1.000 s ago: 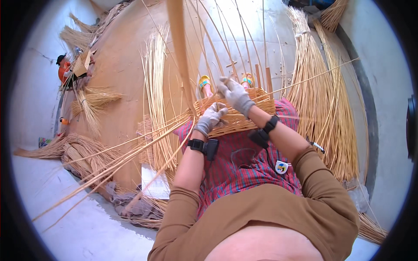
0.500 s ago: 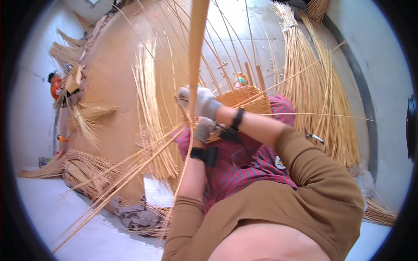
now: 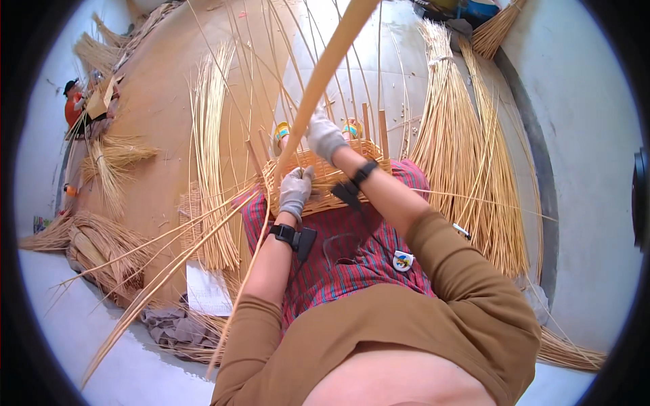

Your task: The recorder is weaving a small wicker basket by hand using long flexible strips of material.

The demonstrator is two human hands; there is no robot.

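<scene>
A half-woven wicker basket rests on my lap, tall thin stakes rising from it. My left hand, in a pale work glove, is closed on the near left part of its wall. My right hand, gloved too, is over the far side of the basket among the stakes; its fingertips are smeared and partly behind a thick pale cane. That cane slants up close before the view, its lower end by the basket's left corner. Several long loose strands stick out from the basket toward the lower left.
Large reed bundles lie on the right by the wall, and another bundle lies left of the basket. More bundles and a grey cloth lie at lower left. Another person sits at the far left. A white sheet is nearby.
My right hand has moved away from the left hand, to the right and across the basket. The basket has shifted left in view and shows more openly. The thick cane's upper end has swung right.
</scene>
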